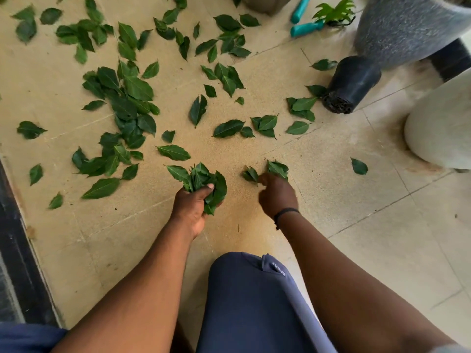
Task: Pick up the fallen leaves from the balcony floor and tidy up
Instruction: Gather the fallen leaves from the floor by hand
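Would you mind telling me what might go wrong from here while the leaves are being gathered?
The left hand already grips a full bunch of leaves; adding more may make some slip out. The right hand pinches only a few leaves, so clearing the scattered leaves could be slow.

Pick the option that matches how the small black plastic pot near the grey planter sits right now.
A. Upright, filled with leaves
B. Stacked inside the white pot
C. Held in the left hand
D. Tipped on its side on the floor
D: the black plastic pot lies on its side on the floor, below the grey planter, its perforated base facing the camera.
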